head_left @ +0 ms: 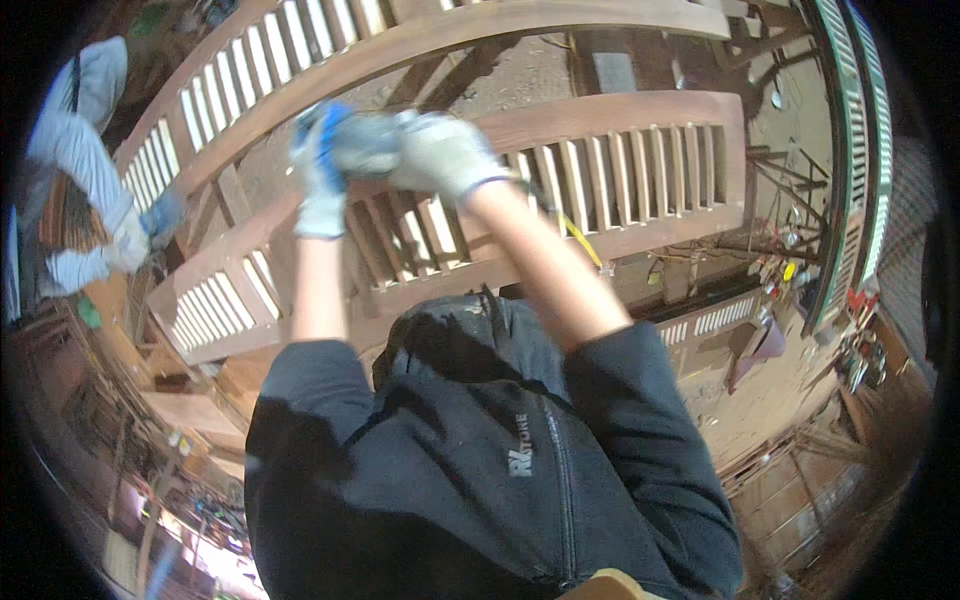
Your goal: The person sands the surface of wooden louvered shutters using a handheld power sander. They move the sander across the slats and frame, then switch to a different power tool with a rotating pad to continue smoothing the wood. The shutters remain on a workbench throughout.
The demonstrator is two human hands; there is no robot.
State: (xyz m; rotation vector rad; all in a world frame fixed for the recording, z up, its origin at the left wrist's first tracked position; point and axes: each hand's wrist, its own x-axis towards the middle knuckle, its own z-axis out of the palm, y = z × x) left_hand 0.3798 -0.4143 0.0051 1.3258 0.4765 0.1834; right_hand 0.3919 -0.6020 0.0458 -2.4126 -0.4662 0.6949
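Two gloved hands meet over the near slatted frame (600, 170), close to the middle of its upper rail. Left hand (322, 170) in a white glove with blue on the back, fingers curled, closed round something grey and blurred (362, 148) that cannot be made out. Right hand (445, 150) in a whitish glove, laid from the right side against the same blurred thing, fingers bent over it; whether really clamped or only pressed, cannot tell. Both hands raised above the rail, not resting on it, probably to keep the held thing steady from two sides. Bare forearms reach up from dark sleeves (640, 400) at the lower edge. Near frame of reddish wood, with rows of short upright slats between two long rails, lying across supports so that the rail stands at working height. Second frame (300, 60) of the same kind lies beyond it, well apart. Yellow strip (580, 240), perhaps a tape or cord, hangs under the near frame. At the left edge another person (80, 160) in a light shirt, with a gloved hand (160, 215) near the far frame's end.
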